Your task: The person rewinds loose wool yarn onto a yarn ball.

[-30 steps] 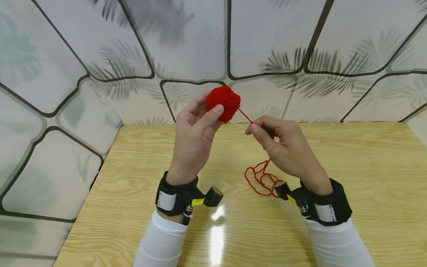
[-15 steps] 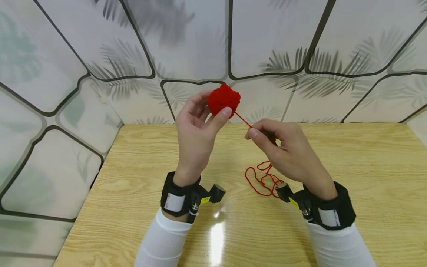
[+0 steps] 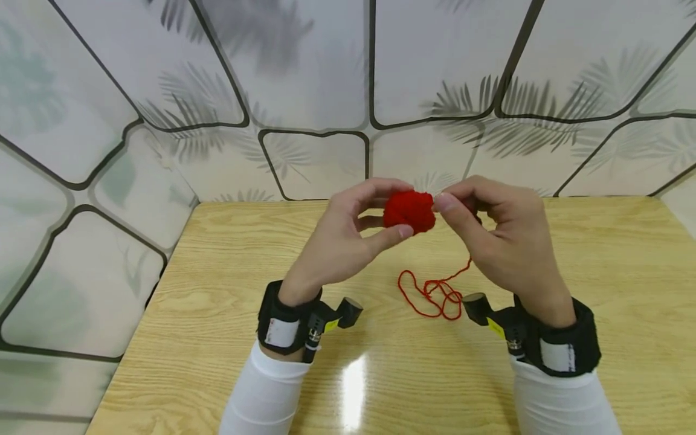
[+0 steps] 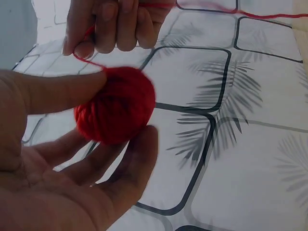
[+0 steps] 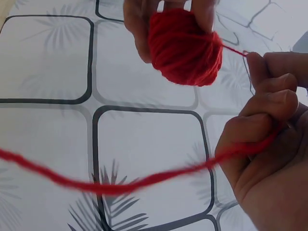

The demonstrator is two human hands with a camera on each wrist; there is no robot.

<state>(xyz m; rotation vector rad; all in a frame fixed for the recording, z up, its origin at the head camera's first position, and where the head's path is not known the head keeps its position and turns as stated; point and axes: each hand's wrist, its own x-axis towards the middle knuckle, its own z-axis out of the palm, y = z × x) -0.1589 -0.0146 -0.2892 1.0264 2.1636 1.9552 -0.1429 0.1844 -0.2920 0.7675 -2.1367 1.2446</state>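
Note:
A small ball of red yarn is held up above the table by my left hand, thumb on the near side and fingers round the far side. In the left wrist view the ball shows its wound strands. Close to its right, my right hand pinches the yarn strand between thumb and forefinger, with the other fingers curled. A short length of strand runs from the ball to that pinch. From the right palm the yarn trails away, down to a loose tangle on the table.
The light wooden table meets a patterned wall at its back edge. Another wall stands along the left. Each wrist wears a black strap with a small camera.
The ball and my left hand have moved right and down, tilting toward the right hand. My right hand has shifted slightly right and up; the gap between ball and pinch has shortened.

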